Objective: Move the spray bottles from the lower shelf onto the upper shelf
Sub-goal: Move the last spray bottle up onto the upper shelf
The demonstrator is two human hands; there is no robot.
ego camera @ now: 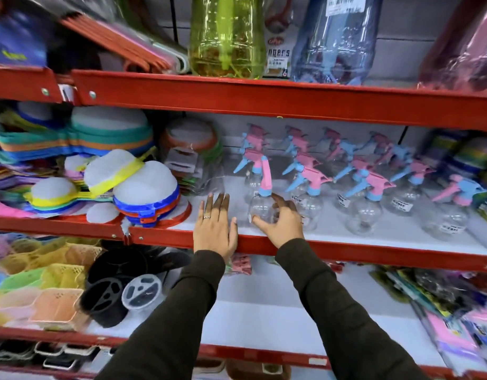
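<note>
we see two hands on the middle shelf (346,246), the one with the red front edge. our left hand (214,226) lies flat and spread wide on the white shelf, palm down, holding nothing. it has a ring (206,216) on one finger.

our right hand (282,222) is curled around the round clear belly of a spray bottle (261,207). the fingers wrap the far side and the thumb is on the near side. the picture is a bit blurry, so we think the hand is gripping it, but it may be only touching. the bottle stands up on the shelf, and its pink and blue top leans toward 11 o'clock.

the other spray bottles (363,193) stand in rows from 1 o'clock to 3 o'clock of our right hand, all on this same shelf. they have clear bellies and pink and blue tops.

at 9 o'clock from our left hand is a pile of round strainers (143,187) with bright rims. at 12 o'clock, on the shelf above, stand a big green bottle (227,37) and a big blue bottle (334,42).
</note>
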